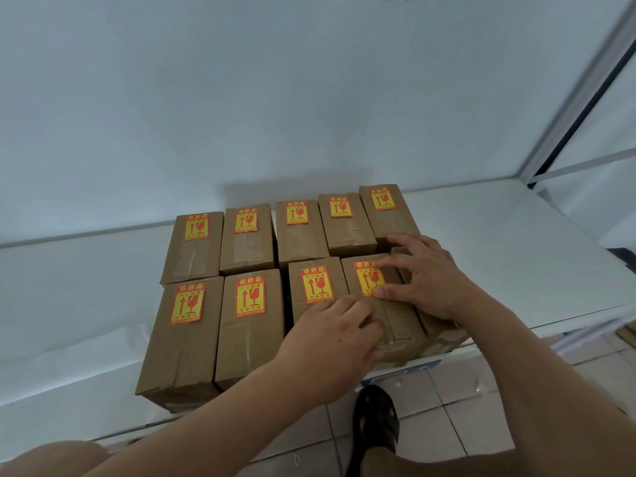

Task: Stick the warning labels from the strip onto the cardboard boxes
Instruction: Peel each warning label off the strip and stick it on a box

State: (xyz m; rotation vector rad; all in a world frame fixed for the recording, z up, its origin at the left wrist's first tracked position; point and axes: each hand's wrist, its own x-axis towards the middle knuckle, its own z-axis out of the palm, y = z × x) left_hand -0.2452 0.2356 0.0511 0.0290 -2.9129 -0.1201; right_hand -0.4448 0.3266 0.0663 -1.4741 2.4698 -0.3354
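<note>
Several brown cardboard boxes stand in two rows on a white table point(516, 235). Each visible top carries a yellow and red warning label. My right hand point(423, 273) lies over the fourth front-row box point(395, 318), and its thumb and forefinger press the label point(366, 278) there. My left hand point(330, 342) rests, fingers loosely bent, on the near tops of the third front-row box point(316, 287) and the fourth. A fifth front box point(440, 325) sits mostly hidden under my right hand. No label strip is in view.
A white wall rises behind the table. A white and dark metal frame point(585, 115) stands at the right. Tiled floor point(447, 407) and my foot in a dark sandal point(375, 421) show below the table's front edge.
</note>
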